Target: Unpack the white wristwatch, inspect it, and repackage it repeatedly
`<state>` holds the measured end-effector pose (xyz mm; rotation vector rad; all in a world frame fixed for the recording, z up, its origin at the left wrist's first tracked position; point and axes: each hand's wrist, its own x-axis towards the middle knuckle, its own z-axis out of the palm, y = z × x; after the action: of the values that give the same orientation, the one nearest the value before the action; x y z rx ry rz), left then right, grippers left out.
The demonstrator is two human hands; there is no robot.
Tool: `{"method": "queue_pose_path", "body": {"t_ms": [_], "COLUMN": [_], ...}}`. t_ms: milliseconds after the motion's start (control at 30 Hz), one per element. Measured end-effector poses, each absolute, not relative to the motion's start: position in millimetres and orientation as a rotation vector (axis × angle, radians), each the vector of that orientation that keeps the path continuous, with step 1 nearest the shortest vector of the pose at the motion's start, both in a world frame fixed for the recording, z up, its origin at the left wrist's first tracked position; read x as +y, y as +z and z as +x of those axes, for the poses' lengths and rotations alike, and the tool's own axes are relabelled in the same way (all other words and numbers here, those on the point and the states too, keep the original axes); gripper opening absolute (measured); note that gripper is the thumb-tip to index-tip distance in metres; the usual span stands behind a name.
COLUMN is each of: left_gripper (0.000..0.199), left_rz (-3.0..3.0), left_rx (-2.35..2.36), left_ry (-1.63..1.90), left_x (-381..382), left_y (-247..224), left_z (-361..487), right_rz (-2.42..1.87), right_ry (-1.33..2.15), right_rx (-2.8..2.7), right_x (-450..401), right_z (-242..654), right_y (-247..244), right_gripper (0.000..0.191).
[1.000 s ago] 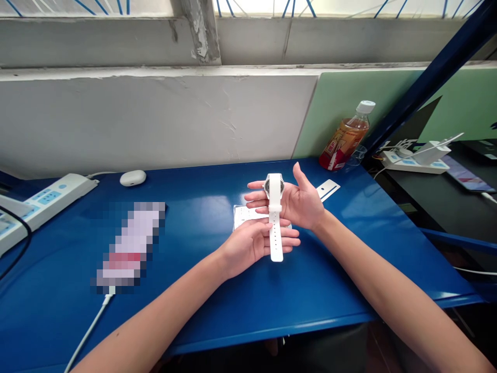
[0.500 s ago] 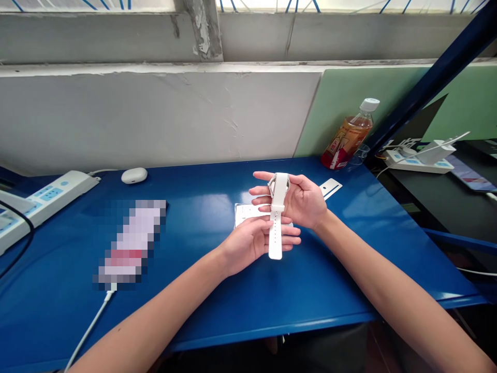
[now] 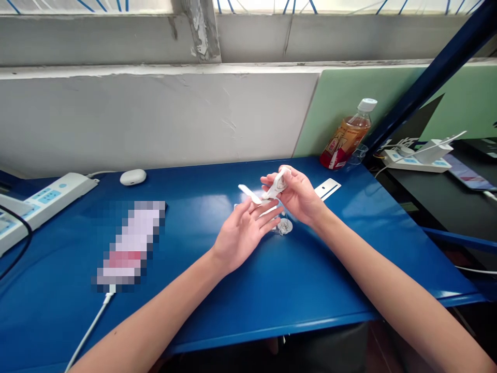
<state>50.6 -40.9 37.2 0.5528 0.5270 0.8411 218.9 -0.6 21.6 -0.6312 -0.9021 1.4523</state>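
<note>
A white wristwatch is held above the desk, its case end gripped between the thumb and fingers of my right hand. The free end of its strap points left, over the fingertips of my left hand. That hand lies palm up with its fingers stretched out and apart; whether the strap rests on them I cannot tell. Below the fingers a small round silvery-white piece shows on the desk, next to something white mostly hidden by my hands. A white slotted card lies behind my right wrist.
On the blue desk, a phone with a blurred screen is plugged into a white cable. A power strip and a white earbud case sit at the back left. A drink bottle leans by the blue post.
The watch has turned from hanging strap-down to lying slantwise, its strap end now left. My right fingers have closed on it; my left hand has opened palm up. The round piece has come into view.
</note>
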Motion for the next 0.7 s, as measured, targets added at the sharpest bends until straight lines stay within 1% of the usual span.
{"method": "queue_pose_path", "body": {"t_ms": [100, 200, 300, 400, 567, 700], "left_gripper": [0.038, 0.042, 0.046, 0.046, 0.049, 0.051], "left_rz": [0.782, 0.971, 1.059, 1.077, 1.058, 1.045], "left_rx": [0.655, 0.746, 0.753, 0.704, 0.699, 0.718], "left_ry": [0.885, 0.821, 0.738, 0.696, 0.653, 0.626], "left_x": [-41.2, -42.6, -45.2, -47.3, -48.5, -49.0], "left_y": [29.4, 25.0, 24.1, 23.3, 20.7, 18.9], "left_z": [52.4, 53.2, 54.2, 55.1, 55.3, 55.5], "right_rz": [-0.673, -0.714, -0.698, -0.588, -0.469, -0.496], "right_ry": [1.341, 1.278, 1.335, 1.523, 1.811, 1.875], "right_rx": [-1.085, -1.174, -1.186, -1.163, -1.098, -1.108], "right_x": [-4.2, -7.5, -9.3, -10.5, -13.1, -13.5], "right_z": [217.4, 217.3, 217.0, 216.2, 218.7, 222.5], "right_y": [20.5, 21.9, 24.0, 27.3, 37.3, 41.3], "right_gripper": [0.021, 0.019, 0.017, 0.011, 0.041, 0.054]}}
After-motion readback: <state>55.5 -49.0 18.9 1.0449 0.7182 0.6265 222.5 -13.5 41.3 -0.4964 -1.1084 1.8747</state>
